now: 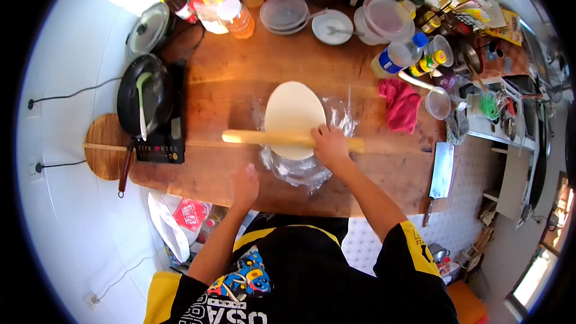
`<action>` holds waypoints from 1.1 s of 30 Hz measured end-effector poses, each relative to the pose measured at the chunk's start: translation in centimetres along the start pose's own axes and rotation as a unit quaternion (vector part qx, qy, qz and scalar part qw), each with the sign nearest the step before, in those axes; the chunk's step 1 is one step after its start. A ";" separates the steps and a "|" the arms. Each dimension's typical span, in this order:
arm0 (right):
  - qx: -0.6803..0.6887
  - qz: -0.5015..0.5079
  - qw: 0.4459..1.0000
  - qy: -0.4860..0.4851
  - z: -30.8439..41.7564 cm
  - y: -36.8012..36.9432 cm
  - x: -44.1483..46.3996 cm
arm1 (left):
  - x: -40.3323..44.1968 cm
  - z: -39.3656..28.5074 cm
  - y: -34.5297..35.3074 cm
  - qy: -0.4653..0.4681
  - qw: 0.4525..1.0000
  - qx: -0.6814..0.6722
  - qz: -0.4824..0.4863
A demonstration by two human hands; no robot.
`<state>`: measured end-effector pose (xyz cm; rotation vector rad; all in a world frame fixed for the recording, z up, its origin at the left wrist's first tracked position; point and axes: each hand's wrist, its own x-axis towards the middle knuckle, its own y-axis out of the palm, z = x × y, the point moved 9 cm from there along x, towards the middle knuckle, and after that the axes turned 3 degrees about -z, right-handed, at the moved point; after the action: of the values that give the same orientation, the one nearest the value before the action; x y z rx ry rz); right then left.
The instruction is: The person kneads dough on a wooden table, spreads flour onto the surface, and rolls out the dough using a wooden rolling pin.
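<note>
A pale, flat oval sheet of dough (294,108) lies on the wooden table, with white flour (306,177) scattered around its lower edge and right side. Across the dough's lower part rests a light wooden rolling pin (252,137), its ends reaching past both sides. My right hand (331,147) is closed over the pin near its right end. My left hand (245,185) is near the front edge of the table, apart from the pin and the dough. It is turned edge-on, so its fingers are mostly hidden, and nothing shows in it.
On the left, a black wok (144,99) holding a green-and-white spatula (141,102) sits on an induction cooker (171,144). A cleaver (442,174) lies by the right edge, below a red cloth (399,105). Jars, lidded bowls and a plate (327,24) line the back.
</note>
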<state>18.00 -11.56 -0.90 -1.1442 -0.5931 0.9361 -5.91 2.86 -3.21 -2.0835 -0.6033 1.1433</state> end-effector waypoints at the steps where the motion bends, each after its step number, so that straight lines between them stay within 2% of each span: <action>1: 0.011 0.019 1.000 0.014 -0.7 0.2 -1.5 | 0.7 0.9 0.1 0.010 1.000 0.004 -0.009; 3: 0.126 0.051 0.988 0.067 -2.7 0.6 -6.7 | 0.9 3.2 -0.4 0.146 0.960 -0.153 -0.183; 4: 0.167 -0.006 0.979 0.116 -3.5 -0.8 -9.8 | 2.1 4.1 0.0 0.151 0.960 -0.154 -0.180; 6: 0.213 -0.092 0.949 0.212 -5.2 -2.6 -16.6 | 4.6 6.3 2.8 0.065 0.981 -0.172 -0.058; 7: 0.221 -0.120 0.932 0.259 -6.4 -2.9 -19.4 | 5.0 5.0 2.4 0.064 0.981 -0.174 -0.056; 8: 0.220 -0.115 0.933 0.262 -6.7 -2.8 -21.1 | 5.3 2.1 1.1 0.092 0.984 -0.132 -0.079; 10: 0.192 -0.169 0.877 0.406 -9.5 -2.9 -25.8 | 6.5 -2.1 -0.1 0.131 0.982 -0.077 -0.112; 11: 0.192 -0.168 0.876 0.409 -10.3 -2.6 -26.5 | 7.6 -3.9 -0.5 0.146 0.979 -0.064 -0.125; 13: 0.127 -0.239 0.871 0.410 -11.7 -3.4 -27.8 | 8.6 -7.7 -1.6 0.133 0.976 -0.135 -0.104; 15: 0.100 -0.237 0.876 0.407 -13.2 -2.5 -28.3 | 12.0 -9.9 -1.6 0.206 0.957 -0.090 -0.180; 17: 0.072 -0.233 0.882 0.403 -14.0 -2.3 -28.5 | 15.6 -12.2 -1.3 0.277 0.943 -0.062 -0.174; 18: 0.062 -0.228 0.887 0.397 -14.3 -2.2 -28.2 | 16.4 -13.8 -1.9 0.278 0.943 -0.064 -0.172; 20: 0.051 -0.219 0.891 0.393 -14.9 -1.9 -28.0 | 14.7 -19.7 -2.6 0.402 0.907 0.078 -0.102; 21: 0.036 -0.223 0.891 0.393 -15.2 -1.8 -28.0 | 14.7 -21.0 -2.6 0.401 0.907 0.079 -0.098; 23: 0.028 -0.225 0.889 0.397 -16.0 -1.3 -27.8 | 13.4 -24.3 -0.4 0.498 0.823 0.264 -0.065; 24: 0.016 -0.210 0.891 0.403 -16.6 -1.0 -28.0 | 13.6 -25.1 -0.6 0.501 0.820 0.272 -0.057; 26: 0.011 -0.189 0.886 0.423 -15.6 -1.3 -27.3 | 13.8 -25.8 1.3 0.506 0.779 0.368 0.048; 28: -0.134 -0.227 0.868 0.420 -12.0 -6.2 -23.3 | 14.2 -27.0 0.9 0.516 0.769 0.368 0.079; 30: 0.000 -0.260 0.878 0.402 -9.0 -5.7 -18.6 | 14.9 -28.0 1.0 0.526 0.760 0.368 0.106; 32: 0.223 -0.168 0.896 0.344 -6.3 -2.5 -10.4 | 16.1 -27.5 1.9 0.442 0.822 0.277 0.229; 33: 0.283 -0.208 0.875 0.333 -5.3 -1.6 -7.3 | 15.7 -28.2 1.6 0.440 0.823 0.275 0.231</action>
<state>19.10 -20.67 -0.76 -0.6877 0.0252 0.2584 26.35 2.76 -2.03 -1.9642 0.6369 0.3655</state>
